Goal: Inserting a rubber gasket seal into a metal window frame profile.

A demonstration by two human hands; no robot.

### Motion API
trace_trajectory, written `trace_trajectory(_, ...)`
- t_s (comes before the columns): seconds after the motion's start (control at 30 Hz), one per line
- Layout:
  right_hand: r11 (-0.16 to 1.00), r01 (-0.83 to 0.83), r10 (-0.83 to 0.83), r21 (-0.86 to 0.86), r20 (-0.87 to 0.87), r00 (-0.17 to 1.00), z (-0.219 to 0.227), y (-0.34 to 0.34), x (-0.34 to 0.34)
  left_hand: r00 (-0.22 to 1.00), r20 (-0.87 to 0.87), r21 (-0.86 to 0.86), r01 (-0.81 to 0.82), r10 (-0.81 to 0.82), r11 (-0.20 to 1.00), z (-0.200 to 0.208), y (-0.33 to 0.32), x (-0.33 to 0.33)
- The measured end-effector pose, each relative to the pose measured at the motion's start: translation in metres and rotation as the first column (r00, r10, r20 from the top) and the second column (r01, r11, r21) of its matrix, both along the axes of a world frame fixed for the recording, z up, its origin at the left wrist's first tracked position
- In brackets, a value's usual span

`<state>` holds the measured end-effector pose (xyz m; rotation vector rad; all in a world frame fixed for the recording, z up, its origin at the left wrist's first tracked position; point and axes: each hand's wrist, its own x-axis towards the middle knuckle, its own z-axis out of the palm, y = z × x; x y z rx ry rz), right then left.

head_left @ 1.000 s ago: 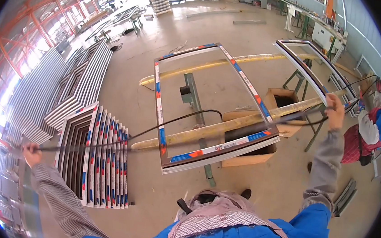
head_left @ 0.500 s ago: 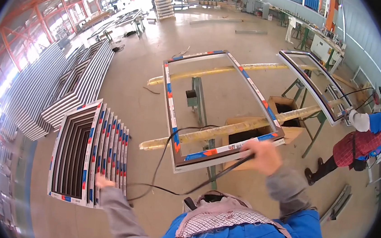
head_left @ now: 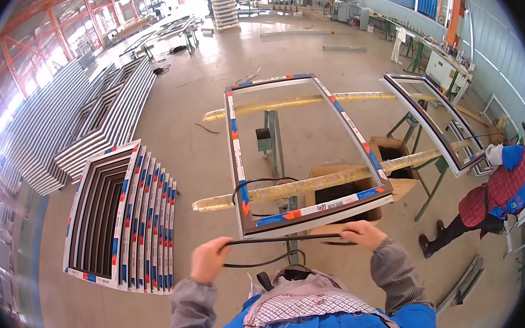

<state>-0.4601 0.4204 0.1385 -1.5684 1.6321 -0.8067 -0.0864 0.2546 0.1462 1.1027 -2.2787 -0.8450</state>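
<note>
A black rubber strip (head_left: 284, 239) stretches between my hands, just in front of the near edge of a window frame. My left hand (head_left: 208, 260) is closed round its left part, and my right hand (head_left: 363, 235) pinches its right part. More of the strip loops below my hands and over the frame's left side. The brown and silver window frame (head_left: 339, 213), with red, blue and white film on it, lies flat across two yellow-wrapped bars (head_left: 285, 191). Its middle is open, showing the bars and floor through it.
To the left stands a row of similar frames (head_left: 122, 214), with stacks of grey profiles (head_left: 108, 110) behind. Cardboard boxes (head_left: 398, 187) sit beneath the bars. A co-worker (head_left: 500, 191) stands at the right beside another frame (head_left: 432, 119). Metal profiles (head_left: 463, 284) lie on the floor nearby.
My left hand has come rightward from beside the row of frames and now grips the strip. My right hand has drawn down off the frame's edge. The strip is now held straighter between them.
</note>
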Motion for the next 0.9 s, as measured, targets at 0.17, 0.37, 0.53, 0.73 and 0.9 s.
trace_trajectory(0.17,0.997,0.003,0.013,0.078,-0.212,0.977,0.011,0.027,-0.009,0.860,0.496,-0.167,-0.042,0.120,0.985,-0.007,-0.006,0.026)
trace_trajectory(0.37,0.971,-0.199,0.171,-0.132,-0.197,0.965,0.032,-0.024,0.085,0.817,-0.075,-0.059,0.569,-0.572,0.820,-0.011,0.038,-0.087)
trace_trajectory(0.53,0.947,-0.275,0.225,-0.166,-0.269,0.937,0.027,-0.029,0.075,0.865,-0.364,0.548,0.499,-0.346,0.671,-0.009,0.055,-0.113)
trace_trajectory(0.73,0.963,0.266,-0.235,-0.044,0.350,0.907,0.018,0.005,0.025,0.917,-0.351,0.509,0.358,-0.191,0.783,-0.023,0.056,-0.094)
trace_trajectory(0.9,0.819,0.544,-0.382,0.182,0.880,0.282,-0.014,0.004,0.057,0.929,-0.316,0.363,0.307,-0.194,0.880,-0.026,0.066,-0.111)
